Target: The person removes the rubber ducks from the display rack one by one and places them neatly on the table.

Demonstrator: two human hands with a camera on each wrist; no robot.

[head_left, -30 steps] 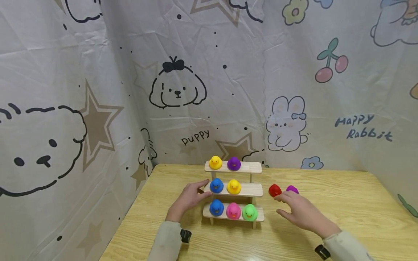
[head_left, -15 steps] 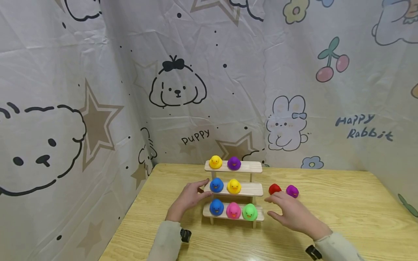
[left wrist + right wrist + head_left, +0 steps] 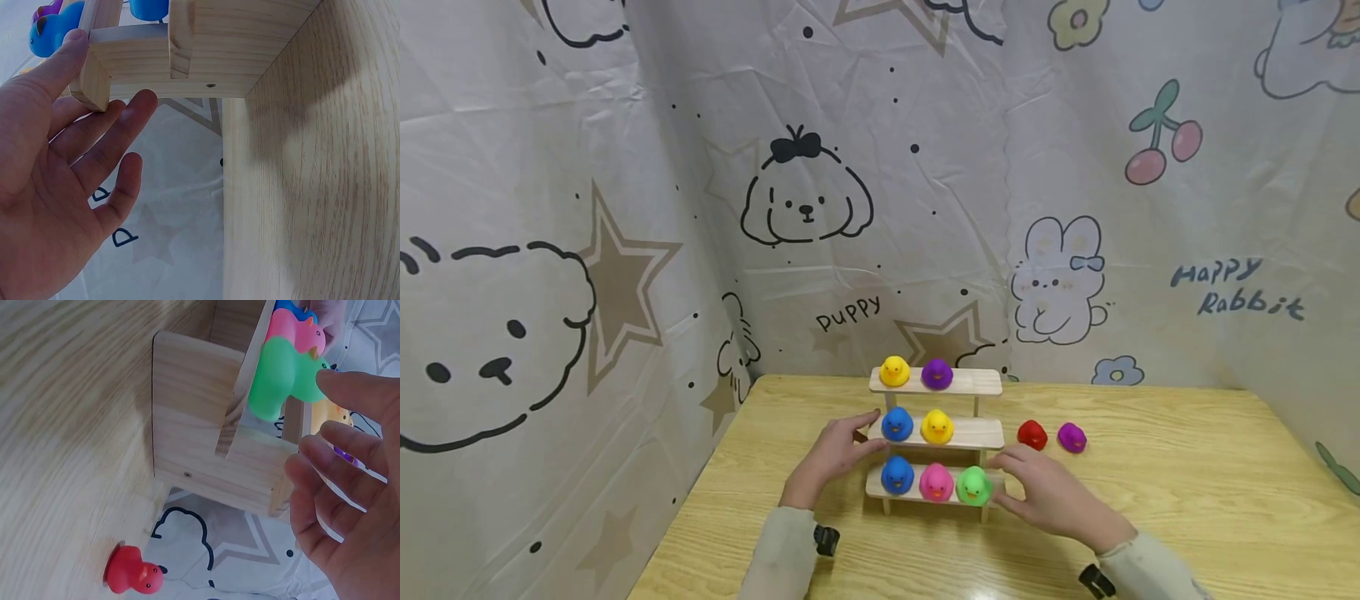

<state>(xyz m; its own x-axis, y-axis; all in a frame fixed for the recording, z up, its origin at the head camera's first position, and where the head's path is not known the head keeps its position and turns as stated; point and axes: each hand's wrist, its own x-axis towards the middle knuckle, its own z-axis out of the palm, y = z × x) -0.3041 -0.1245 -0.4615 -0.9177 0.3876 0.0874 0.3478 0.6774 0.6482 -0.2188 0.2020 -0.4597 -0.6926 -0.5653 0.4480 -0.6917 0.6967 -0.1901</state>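
Observation:
A three-tier wooden shelf (image 3: 981, 433) bears several rubber ducks. At the left end of its middle tier, my left hand (image 3: 835, 454) pinches the board between thumb and index finger, the other fingers spread. My right hand (image 3: 1056, 496) is at the right end of the bottom tier, holding nothing, fingers loosely bent. Its thumb tip is close to the green duck (image 3: 973, 486); whether they touch, I cannot tell. Beside the green one sit a pink duck (image 3: 936, 483) and a blue duck (image 3: 897, 475). The middle tier carries another blue duck (image 3: 897, 425) and a yellow duck (image 3: 937, 427).
On the top tier are a yellow duck (image 3: 894, 372) and a purple duck (image 3: 937, 375). A red duck (image 3: 1032, 434) and a magenta duck (image 3: 1072, 437) lie on the wooden table (image 3: 1187, 467), right of the shelf. A printed cloth (image 3: 940, 208) hangs behind.
My right hand has moved left, from in front of the red and magenta ducks to the right end of the bottom tier, uncovering both. The left hand stays put.

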